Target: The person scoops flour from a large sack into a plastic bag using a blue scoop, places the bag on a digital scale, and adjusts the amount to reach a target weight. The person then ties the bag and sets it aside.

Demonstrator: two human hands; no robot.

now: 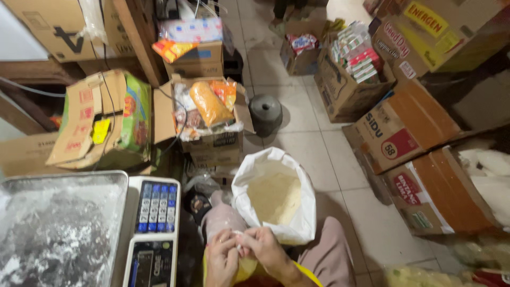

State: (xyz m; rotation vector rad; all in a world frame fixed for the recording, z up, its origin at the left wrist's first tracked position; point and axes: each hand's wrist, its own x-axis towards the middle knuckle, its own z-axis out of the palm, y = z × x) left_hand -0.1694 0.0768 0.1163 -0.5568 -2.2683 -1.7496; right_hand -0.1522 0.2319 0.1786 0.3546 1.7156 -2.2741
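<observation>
- Nearest the camera, the left hand [222, 259] and the right hand [264, 250] meet over the person's lap, fingers pinched together on the neck of a small clear bag [245, 267] of pale yellowish grain; both hands are clamped on it, seemingly twisting or knotting its top.
- The hands are raised with knuckles up and thumbs turned inward, touching each other; the wrists come up from the lower edge of the view, and a ring shows on the left hand.
- The small bag sits low between the knees, close to the body, probably so that its weight rests on the lap while the top is worked.
- Just beyond the hands stands an open white sack [276, 194] with its rim rolled down, holding the same pale grain, within easy reach.
- To the left is a digital scale [154, 234] with a blue keypad, its metal tray [64, 223] dusted with white powder.
- Farther off on the tiled floor [313, 143] stand open cardboard boxes [204, 114] of packaged snacks, and a dark grey weight [265, 111] sits near them.
- More cartons [404, 127] are stacked along the right side.
</observation>
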